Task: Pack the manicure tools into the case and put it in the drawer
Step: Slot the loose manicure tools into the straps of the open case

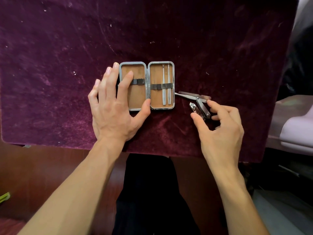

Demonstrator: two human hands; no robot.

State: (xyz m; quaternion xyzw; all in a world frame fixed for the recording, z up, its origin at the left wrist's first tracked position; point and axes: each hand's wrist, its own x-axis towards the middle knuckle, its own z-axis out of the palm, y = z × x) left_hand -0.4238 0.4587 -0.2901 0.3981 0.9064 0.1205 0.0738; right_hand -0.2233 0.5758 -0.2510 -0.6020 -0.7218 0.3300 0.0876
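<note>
Metal-rimmed case [147,85] under flat, spread left hand [113,106]; right hand [218,126], fingers apart, over clippers [199,110].

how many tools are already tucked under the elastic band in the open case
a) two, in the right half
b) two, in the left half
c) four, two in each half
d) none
a: two slim metal tools sit under the band in the right half of the case; the left half's band holds nothing.
</note>
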